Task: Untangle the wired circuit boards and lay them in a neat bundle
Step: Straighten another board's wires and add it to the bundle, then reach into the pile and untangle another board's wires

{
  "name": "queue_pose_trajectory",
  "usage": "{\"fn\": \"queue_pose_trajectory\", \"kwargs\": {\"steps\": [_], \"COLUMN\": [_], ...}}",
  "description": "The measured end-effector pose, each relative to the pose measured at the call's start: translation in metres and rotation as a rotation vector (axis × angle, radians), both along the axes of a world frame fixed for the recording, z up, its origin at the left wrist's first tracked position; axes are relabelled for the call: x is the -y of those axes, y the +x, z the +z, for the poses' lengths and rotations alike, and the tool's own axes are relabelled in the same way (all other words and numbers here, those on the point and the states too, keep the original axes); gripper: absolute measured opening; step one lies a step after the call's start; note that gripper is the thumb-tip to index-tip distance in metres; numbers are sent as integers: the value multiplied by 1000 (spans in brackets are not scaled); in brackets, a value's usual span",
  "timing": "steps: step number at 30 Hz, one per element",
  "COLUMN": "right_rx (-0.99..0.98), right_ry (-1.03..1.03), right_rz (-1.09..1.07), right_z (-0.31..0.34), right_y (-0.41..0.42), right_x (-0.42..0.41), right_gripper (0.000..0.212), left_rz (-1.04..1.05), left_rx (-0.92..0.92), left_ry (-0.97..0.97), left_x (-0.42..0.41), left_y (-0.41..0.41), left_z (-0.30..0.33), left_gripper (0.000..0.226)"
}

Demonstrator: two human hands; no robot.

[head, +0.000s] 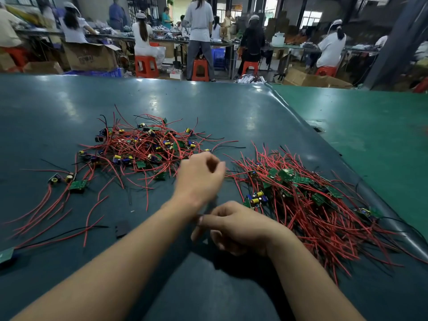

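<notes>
Just above the loosely curled, empty left hand [200,177] lies the tangled pile [143,147]; the right hand [234,228] seems to pinch something unclear.

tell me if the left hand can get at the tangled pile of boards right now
Probably yes. The left hand hangs at the near right edge of the tangled pile, fingers loosely curled and seemingly holding nothing, with nothing between them. The right hand sits nearer the body, out of the way.

Overhead light puts pale glare patches on my dark mat [162,100]. My left hand [200,179] is smeared by motion blur; soft shadow pools under my right hand [240,228]. The far workers [200,31] look soft, and the edges bow.
</notes>
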State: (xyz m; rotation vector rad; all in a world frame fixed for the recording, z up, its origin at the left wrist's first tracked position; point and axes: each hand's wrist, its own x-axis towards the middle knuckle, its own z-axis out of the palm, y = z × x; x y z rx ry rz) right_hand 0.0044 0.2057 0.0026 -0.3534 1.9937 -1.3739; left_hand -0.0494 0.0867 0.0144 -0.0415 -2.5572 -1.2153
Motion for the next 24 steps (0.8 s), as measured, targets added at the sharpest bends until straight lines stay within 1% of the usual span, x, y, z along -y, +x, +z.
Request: {"fn": "queue_pose_trajectory", "kwargs": {"steps": [2, 3, 4, 6, 8, 11, 13, 16, 19, 20, 24], "right_rx": [-25, -34, -36, -27, -17, -3, 12, 32, 39, 37, 25], "right_ry": [49, 48, 29, -10, -43, -74, -96, -125, -136, -140, -153], "right_rz": [-5, -15, -25, -58, -76, -97, -118, -131, -131, -132, -173], "right_z": [-2, -3, -4, -3, -4, -4, -3, -4, -4, -5, -5], "right_y": [-1, -2, -2, -1, -2, -1, -2, -4, -4, -5, -6], "right_x": [0, 1, 0, 0, -1, -1, -1, -2, -2, -2, -2], "right_gripper": [43, 43, 43, 41, 40, 40, 39, 39, 40, 40, 39], "left_rz": [104, 162, 210, 236, 207, 229, 236, 170, 166, 154, 94], "left_rx": [-30, -31, -4, 113, 193, 149, 121, 81, 40, 41, 3], "left_ry": [-290, -420, -511, -612, -667, -678, -599, -399, -349, -279, 137], "left_x": [37, 55, 72, 97, 109, 114, 116, 117, 123, 125, 122], "left_y": [-2, -4, -6, -9, -11, -10, -7, -2, -2, -2, 0], "left_z": [-12, -17, -22, -26, -29, -26, -22, -13, -1, 2, 10], "left_gripper": [20, 26, 33, 44, 48, 43, 41, 33, 32, 32, 29]}}
